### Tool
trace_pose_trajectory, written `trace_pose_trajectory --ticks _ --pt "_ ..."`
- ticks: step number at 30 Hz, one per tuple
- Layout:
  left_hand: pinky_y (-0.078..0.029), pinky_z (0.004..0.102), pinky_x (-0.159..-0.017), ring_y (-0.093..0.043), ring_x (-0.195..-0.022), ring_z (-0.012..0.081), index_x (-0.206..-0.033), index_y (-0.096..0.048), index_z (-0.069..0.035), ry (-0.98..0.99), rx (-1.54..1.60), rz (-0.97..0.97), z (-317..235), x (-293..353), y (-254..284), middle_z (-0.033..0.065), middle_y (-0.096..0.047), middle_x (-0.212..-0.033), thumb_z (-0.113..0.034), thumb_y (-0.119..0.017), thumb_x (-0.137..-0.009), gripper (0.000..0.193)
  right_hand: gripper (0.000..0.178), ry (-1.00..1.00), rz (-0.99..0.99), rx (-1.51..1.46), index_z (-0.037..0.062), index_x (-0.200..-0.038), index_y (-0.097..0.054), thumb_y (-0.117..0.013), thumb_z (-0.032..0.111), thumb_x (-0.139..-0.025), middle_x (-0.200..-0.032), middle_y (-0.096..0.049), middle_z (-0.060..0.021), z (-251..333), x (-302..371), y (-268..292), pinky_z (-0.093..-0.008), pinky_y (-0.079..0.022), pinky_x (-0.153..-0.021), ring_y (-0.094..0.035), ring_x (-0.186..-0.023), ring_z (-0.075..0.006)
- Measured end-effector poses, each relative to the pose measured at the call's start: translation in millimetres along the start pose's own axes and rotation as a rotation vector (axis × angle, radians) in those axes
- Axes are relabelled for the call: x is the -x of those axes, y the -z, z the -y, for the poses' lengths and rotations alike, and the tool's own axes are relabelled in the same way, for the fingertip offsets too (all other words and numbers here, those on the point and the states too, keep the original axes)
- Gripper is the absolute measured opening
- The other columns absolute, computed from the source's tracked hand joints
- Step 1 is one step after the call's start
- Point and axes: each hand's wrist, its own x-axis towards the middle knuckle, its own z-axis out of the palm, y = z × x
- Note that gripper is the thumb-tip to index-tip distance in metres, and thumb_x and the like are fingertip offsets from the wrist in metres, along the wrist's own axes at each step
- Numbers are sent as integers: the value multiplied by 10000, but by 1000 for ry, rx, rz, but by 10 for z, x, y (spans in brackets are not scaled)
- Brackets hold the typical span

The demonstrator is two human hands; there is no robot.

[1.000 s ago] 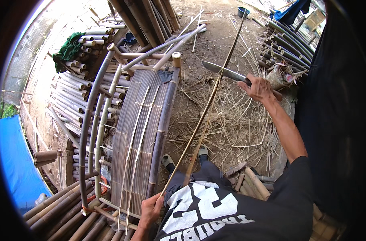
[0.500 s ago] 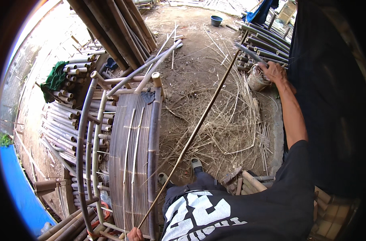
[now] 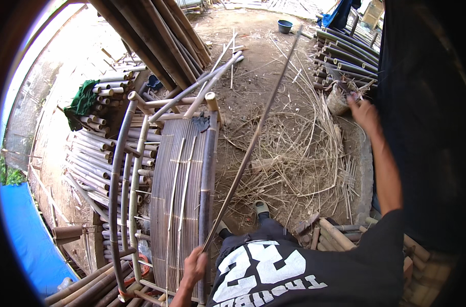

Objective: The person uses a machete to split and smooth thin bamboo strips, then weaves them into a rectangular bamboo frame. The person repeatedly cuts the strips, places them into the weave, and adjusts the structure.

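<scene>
Left hand (image 3: 194,264) moved forward, fingers (image 3: 201,254) gripping bamboo strip (image 3: 253,140); right hand (image 3: 365,113) blurred, can't tell.

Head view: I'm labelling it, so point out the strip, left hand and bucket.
Strip (image 3: 254,140), head view: middle of its length.
Left hand (image 3: 195,263), head view: its middle.
Bucket (image 3: 284,29), head view: outer wall.

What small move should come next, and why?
I'd probably bring the right hand from near the pale round block over to the long strip: only the left hand grips it, near its lower end, and no hand supports the far end. Blur hides whether the right hand holds anything.
</scene>
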Motion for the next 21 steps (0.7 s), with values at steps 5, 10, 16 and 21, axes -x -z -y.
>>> trace_pose_trajectory --ticks 5,10,16,21 --pt "-458 217 -745 -554 -843 88 -1363 -502 33 -167 477 179 -1755 -1009 -523 -3 -609 -965 -221 -679 -914 546 570 425 213 -472 91 -819 -533 -403 626 -964 -578 -509 -30 1255 1768 -540 -354 -438 -376 -532 -470 -149" --pt "-424 186 -676 -513 -773 51 -1273 -568 18 -181 530 326 -2450 -1191 -595 -40 -557 -867 -301 -829 -783 640 538 868 -71 -666 81 -796 -519 -516 602 -930 -611 -557 -71 1846 2745 -631 -396 -522 -454 -616 -514 -235" --pt "-399 167 -602 -465 -715 30 -1393 -482 -1 -224 504 270 -2427 -978 -638 -73 -403 -773 -211 -880 -729 802 534 654 94 -674 68 -847 -548 -506 592 -938 -592 -570 -111 1832 2449 -558 -429 -510 -470 -638 -523 -307" --pt "-313 150 -581 -406 -692 31 -1417 -459 -1 -180 530 242 -2351 -725 -650 -74 -380 -788 -181 -904 -691 870 556 635 33 -606 96 -802 -512 -440 627 -951 -525 -522 -68 1705 2113 -514 -404 -469 -406 -614 -472 -257"
